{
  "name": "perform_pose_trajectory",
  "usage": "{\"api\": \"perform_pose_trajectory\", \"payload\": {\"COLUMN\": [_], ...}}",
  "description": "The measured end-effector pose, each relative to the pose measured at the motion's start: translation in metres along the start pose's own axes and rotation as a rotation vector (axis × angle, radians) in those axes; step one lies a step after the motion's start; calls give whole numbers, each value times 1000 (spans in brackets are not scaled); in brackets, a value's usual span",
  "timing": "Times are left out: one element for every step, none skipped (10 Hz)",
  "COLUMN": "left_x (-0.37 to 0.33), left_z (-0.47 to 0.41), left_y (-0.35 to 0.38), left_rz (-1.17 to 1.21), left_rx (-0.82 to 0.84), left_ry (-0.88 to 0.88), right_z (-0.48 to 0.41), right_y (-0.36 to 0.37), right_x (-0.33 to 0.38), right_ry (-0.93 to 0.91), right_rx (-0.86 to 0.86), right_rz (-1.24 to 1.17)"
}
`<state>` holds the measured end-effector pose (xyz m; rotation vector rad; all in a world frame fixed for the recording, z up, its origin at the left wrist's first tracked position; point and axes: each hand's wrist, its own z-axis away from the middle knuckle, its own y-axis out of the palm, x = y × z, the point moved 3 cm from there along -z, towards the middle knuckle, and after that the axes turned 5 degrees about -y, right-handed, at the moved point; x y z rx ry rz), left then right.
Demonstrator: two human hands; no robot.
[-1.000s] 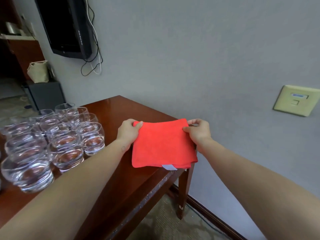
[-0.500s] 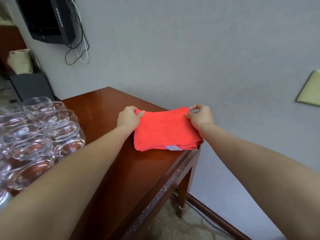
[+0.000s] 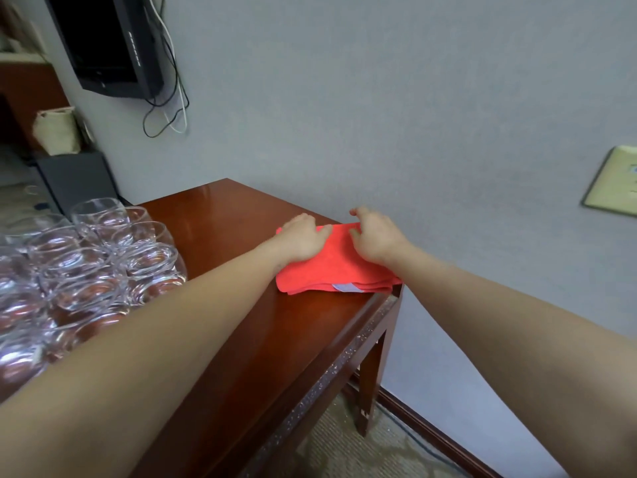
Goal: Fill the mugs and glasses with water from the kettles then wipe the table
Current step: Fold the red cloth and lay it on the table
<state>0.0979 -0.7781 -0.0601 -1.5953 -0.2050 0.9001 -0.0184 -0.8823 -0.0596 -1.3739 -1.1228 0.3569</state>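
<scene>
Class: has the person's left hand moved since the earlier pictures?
Yes. The left hand shifted right along the table, onto the red cloth.

No writing can be read. The white tag [image 3: 344, 287] on the red cloth [image 3: 331, 270] shows no legible print. Pale marks down the side of the television [image 3: 136, 46], perhaps button labels, are too small. The wall plate [image 3: 610, 188] carries a blurred blue label [image 3: 633, 169].
</scene>
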Motion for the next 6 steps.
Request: {"api": "perform_pose_trajectory", "payload": {"left_x": [11,24,21,20,17,13], "left_z": [7,6,5,10,26,47], "left_y": [26,33,32,29,25,7], "left_rz": [-161,-166,-162,-170,-189,-102], "left_rx": [130,69,79,96,141,127], "left_ry": [50,99,115,106,107,107], "right_z": [10,13,13,16,29,40], "right_y": [25,32,31,27,21,8], "right_x": [-9,-17,-16,-13,-2,9], "right_ry": [-35,-28,-28,-12,-41,-62], "right_rx": [209,233,240,268,225,186], "right_rz": [183,198,230,246,274,291]}}
